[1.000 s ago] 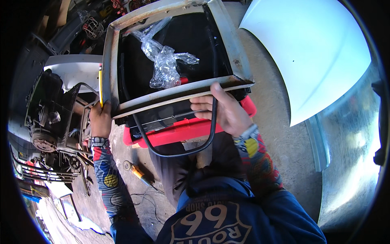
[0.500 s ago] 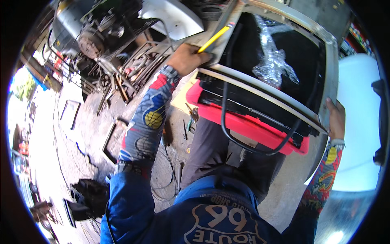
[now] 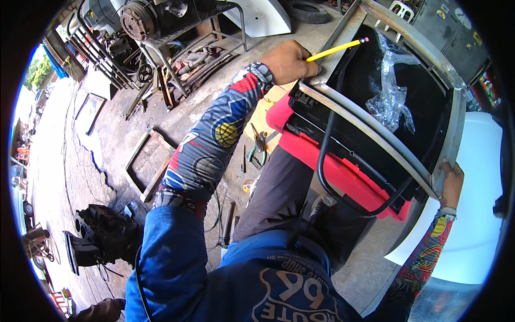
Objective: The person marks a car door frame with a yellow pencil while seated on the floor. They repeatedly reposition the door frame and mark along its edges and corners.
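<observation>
A welded metal frame (image 3: 370,132) lies over a black and red seat (image 3: 332,166), a curved black tube hanging along the near side. Clear crumpled plastic wrap (image 3: 390,102) sits on the black surface inside the frame. At the frame's left corner, my left hand (image 3: 289,61) is closed round a yellow pencil (image 3: 337,50), its eraser end pointing away to the right. My right hand (image 3: 450,185) grips the frame at its near right corner, thumb on the metal and the other fingers partly hidden.
Pliers (image 3: 259,140) lie on the floor by my legs. A smaller rusty frame (image 3: 152,161) and a black bundle (image 3: 110,233) are on the left. A metal rack (image 3: 182,40) stands far left; a white curved panel (image 3: 475,198) is at my right.
The view has shifted, so the frame, seat and both hands appear farther right. My left hand keeps the pencil by the frame's corner, and my right hand still grips the frame.
</observation>
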Tool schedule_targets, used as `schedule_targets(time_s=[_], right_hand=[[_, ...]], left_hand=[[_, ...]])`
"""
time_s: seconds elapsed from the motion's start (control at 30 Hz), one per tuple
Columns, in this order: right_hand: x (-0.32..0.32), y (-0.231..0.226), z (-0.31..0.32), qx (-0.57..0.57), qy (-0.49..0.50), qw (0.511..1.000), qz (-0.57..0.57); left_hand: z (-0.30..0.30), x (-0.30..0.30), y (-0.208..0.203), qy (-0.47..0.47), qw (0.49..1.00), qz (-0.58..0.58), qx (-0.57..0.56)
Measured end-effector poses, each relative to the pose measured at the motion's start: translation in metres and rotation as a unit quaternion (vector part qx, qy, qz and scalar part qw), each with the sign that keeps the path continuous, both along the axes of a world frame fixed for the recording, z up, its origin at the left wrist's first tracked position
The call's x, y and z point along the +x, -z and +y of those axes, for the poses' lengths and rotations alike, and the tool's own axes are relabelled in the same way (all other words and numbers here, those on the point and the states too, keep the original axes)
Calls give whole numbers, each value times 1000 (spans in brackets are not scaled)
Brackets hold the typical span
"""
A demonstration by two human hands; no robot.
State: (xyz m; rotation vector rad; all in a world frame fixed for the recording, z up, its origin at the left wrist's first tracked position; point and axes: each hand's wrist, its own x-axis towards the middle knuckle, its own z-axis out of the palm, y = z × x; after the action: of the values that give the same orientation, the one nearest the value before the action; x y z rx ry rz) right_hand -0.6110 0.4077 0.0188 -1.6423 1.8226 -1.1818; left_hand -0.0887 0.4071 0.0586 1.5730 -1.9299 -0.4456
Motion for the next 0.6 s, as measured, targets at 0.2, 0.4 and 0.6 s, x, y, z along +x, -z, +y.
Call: schedule_targets(time_s=[0.2, 0.4, 0.6], right_hand=[[7, -7, 2, 10, 35, 998, 53], [12, -3, 1, -48, 28, 996, 67], [34, -9, 7, -31, 50, 998, -27]], left_hand=[[-1, 9, 11, -19, 999, 46, 16], [-2, 8, 24, 21, 988, 153, -28], [-6, 5, 26, -31, 990, 138, -12]])
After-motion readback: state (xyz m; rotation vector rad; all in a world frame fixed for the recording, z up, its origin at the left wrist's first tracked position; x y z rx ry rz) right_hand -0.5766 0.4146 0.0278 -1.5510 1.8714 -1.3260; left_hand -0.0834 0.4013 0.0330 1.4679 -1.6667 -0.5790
